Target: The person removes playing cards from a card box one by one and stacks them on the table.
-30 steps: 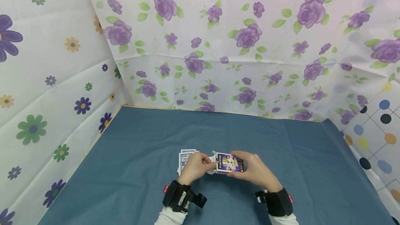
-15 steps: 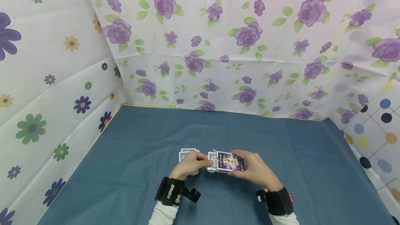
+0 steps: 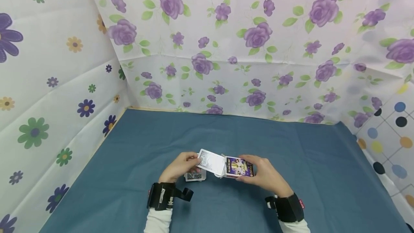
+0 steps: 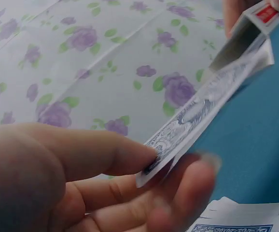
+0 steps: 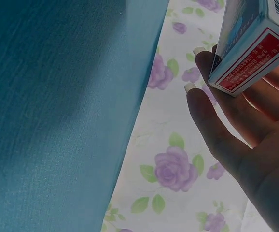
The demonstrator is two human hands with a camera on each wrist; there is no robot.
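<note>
My left hand (image 3: 179, 167) pinches a playing card (image 3: 211, 161) between thumb and fingers. In the left wrist view the card's blue patterned back shows, and its far end meets the open flap of the card box (image 4: 266, 14). My right hand (image 3: 266, 175) grips that purple card box by its right end, thumb on the near side and fingers on the far side. The right wrist view shows the box's red-labelled end (image 5: 253, 60) against the fingers. Below my left hand lies a pile of cards (image 3: 195, 175), partly hidden by the hand and the held card.
A blue cloth (image 3: 155, 136) covers the table. Floral sheeting (image 3: 233, 46) stands along the back, with a flower-print sheet (image 3: 58, 92) at the left and a dotted sheet (image 3: 388, 146) at the right. Black camera straps (image 3: 161, 196) wrap both wrists.
My left hand has moved left from the box mouth, drawing a card out of it; it was near the opening before. My right hand and the box have stayed nearly still.
</note>
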